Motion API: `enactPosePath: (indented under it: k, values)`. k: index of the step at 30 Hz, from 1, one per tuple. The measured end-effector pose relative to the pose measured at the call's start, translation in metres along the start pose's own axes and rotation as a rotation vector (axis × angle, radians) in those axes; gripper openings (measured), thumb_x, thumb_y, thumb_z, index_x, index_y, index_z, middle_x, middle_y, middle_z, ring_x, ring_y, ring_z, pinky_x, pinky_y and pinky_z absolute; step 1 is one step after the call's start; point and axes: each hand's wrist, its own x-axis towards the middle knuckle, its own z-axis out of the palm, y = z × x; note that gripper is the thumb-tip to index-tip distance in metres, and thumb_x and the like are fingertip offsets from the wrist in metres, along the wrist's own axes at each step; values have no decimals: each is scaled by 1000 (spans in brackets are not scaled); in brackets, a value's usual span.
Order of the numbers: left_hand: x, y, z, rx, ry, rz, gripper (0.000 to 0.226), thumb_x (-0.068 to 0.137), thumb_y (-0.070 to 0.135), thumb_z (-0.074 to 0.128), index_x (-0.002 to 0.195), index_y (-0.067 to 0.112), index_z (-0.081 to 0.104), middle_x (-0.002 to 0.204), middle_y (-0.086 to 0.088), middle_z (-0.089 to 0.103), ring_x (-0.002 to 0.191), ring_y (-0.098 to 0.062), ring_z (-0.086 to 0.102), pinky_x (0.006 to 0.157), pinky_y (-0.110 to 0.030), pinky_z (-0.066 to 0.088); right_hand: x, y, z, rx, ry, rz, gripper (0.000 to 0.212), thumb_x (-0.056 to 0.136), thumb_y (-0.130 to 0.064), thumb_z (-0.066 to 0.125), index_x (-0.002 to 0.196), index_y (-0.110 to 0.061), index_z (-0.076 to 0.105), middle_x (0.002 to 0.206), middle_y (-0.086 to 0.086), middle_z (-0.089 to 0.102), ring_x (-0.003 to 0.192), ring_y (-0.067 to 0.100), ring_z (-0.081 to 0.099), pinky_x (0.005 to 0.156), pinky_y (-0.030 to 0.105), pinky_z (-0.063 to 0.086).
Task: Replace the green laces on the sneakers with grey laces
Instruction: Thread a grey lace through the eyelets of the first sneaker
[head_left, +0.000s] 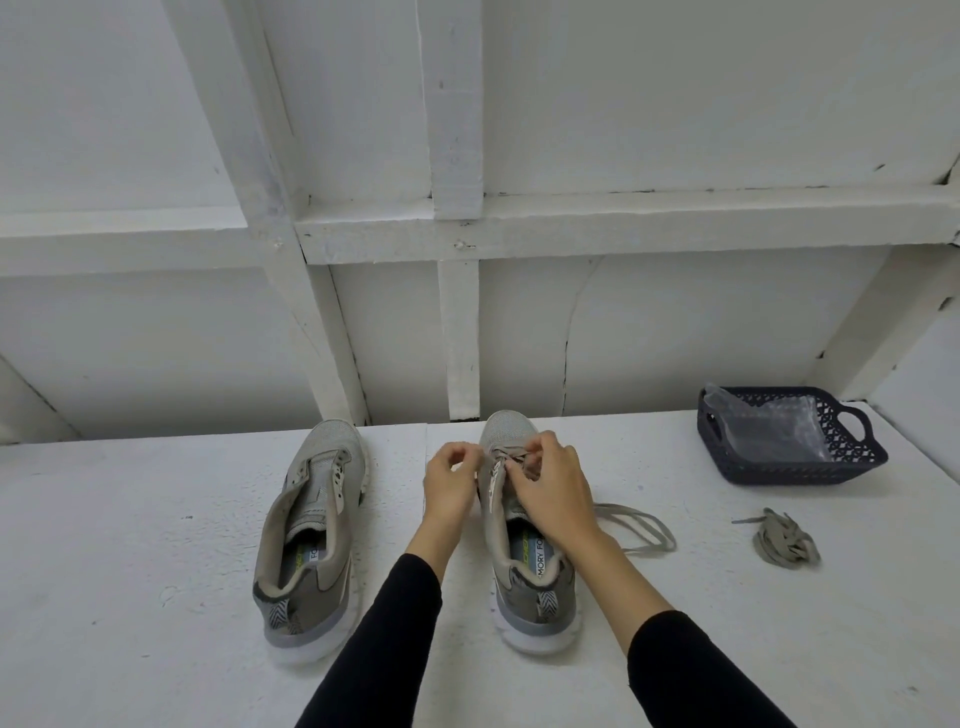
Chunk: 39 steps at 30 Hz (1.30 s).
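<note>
Landmark: the right grey mesh sneaker with white sole (524, 540), mid white painted tabletop (156, 571), heel toward the person, toe toward the white panelled wall (675, 322). Long axis runs near-to-far, toe tipped slightly left.

Both hands work on its lower eyelets, near the toe. Left hand (451, 480) sits at the sneaker's left edge, fingers curled, thumb and forefinger pinched together, apparently on a lace end; the lace itself is too small to confirm there. Right hand (553, 486) lies over the tongue, fingertips pinching the flat grey lace (641, 527) at the crossings. Slack of that lace loops out on the tabletop just right of the sneaker.

Step in hand, my read: threading the grey lace up the eyelets; only the first rows look done.

To do it well:
- keep the lace flat, no twist, before each eyelet
- even up both ends now, harder to fix later
- pull each row snug, not tight, so the tongue stays centred
- steady the sneaker with one hand so it doesn't skate

Left of it, parallel, same heading: second grey sneaker (311, 525), no lace in the eyelets. Well right of it: a bunched greyish-olive lace (787, 538), and farther back a dark blue plastic lattice basket (852, 457) holding a clear plastic bag (763, 421).
</note>
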Motion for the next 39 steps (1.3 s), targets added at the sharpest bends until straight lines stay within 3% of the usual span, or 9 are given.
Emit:
enactPosePath:
  k: [4,8,12,17,20,24,27,35,39]
  values:
    - [8,30,-18,-343,219,-26,8,101,8,39,99,6,47,84,-6,59,68,-15,57,61,-26,51,-12,-4,-12,-65,-114,101,38,85,-42,59,104,-16,39,105,0,46,97,21,48,76,34,41]
    - [11,31,-42,814,124,546,20,103,29,38,106,24,57,78,7,59,75,-14,51,63,-33,37,-19,0,-13,57,-100,263,29,85,-33,59,99,-15,41,105,3,54,91,22,52,69,32,36]
    - [14,22,-41,1258,-157,548,36,97,56,42,97,35,71,94,8,60,101,-20,42,78,-32,30,-19,-4,-13,22,-49,269,23,84,-32,60,90,-16,44,97,3,58,84,23,51,66,32,35]
    - [-2,25,-27,19,-184,112,32,104,30,42,84,14,61,104,1,64,111,-20,55,81,-29,41,-19,-1,-12,91,-34,284,23,82,-31,61,84,-16,44,92,3,57,83,24,55,68,35,44]
    - [-3,36,-29,-479,-49,-25,32,106,30,34,81,14,44,69,0,51,64,-15,53,64,-28,51,-20,0,-12,132,-23,297,21,81,-28,60,79,-16,43,88,5,58,79,24,55,65,34,43]
    - [5,22,-44,860,-7,452,25,99,53,37,91,32,46,60,10,48,60,-14,45,57,-30,35,-21,0,-13,103,-23,288,20,82,-28,59,80,-17,42,91,4,58,83,25,54,65,33,40]
    - [5,8,-43,1177,-120,478,32,92,65,43,95,41,64,80,14,51,90,-11,45,66,-30,38,-21,-1,-13,69,-23,285,21,84,-30,58,82,-17,42,89,3,57,81,24,53,62,32,36]
    - [-1,14,-27,-595,27,-135,28,106,24,37,82,11,47,90,-3,64,87,-17,59,78,-30,46,-21,0,-13,43,-17,283,21,84,-31,58,84,-16,44,89,1,56,80,23,53,62,31,36]
    - [4,19,-34,-473,199,-143,32,105,23,30,74,17,32,65,1,30,51,-10,31,52,-23,40,-21,1,-12,44,-9,280,21,83,-32,57,83,-18,42,89,2,57,81,24,54,63,32,37]
